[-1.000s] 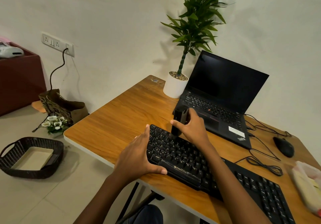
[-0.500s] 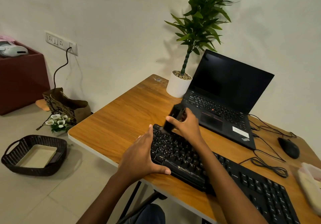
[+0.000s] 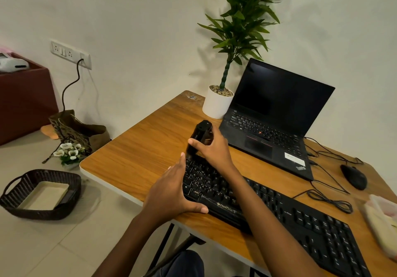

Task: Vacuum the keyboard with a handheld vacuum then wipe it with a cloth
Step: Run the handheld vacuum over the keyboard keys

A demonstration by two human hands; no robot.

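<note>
While the left hand (image 3: pixel 171 192) lies spread against the left end of the keyboard (image 3: pixel 279 212), fingers straight along its side and thumb on the front edge, the right hand (image 3: pixel 212 149) is wrapped round the handheld vacuum (image 3: pixel 198 135). The keyboard sits along the near edge of the counter (image 3: pixel 139 152), in front of the open laptop (image 3: pixel 275 113).

Over the last second the vacuum has travelled leftward. It stood nearly upright over the upper rows, a few keys in from the end. Now it leans, its top tipped away toward the white plant pot (image 3: pixel 217 104), with its nozzle down at the far-left corner of the keys. The bracing hand has not shifted.

I judge that a pass along the top rows has just run out at the keyboard's end. The vacuuming step is therefore under way but far from done. The lower rows and the whole right half, including the number pad, show no sign of attention from here. Whether the nozzle touches the keys or hovers just above them I cannot tell, since the fingers hide it.

Wiping has not begun. A pale bundle (image 3: pixel 382 223) at the right edge of the counter, beyond the mouse (image 3: pixel 353 176), may be the cloth, though it is too cropped to be sure.
</note>
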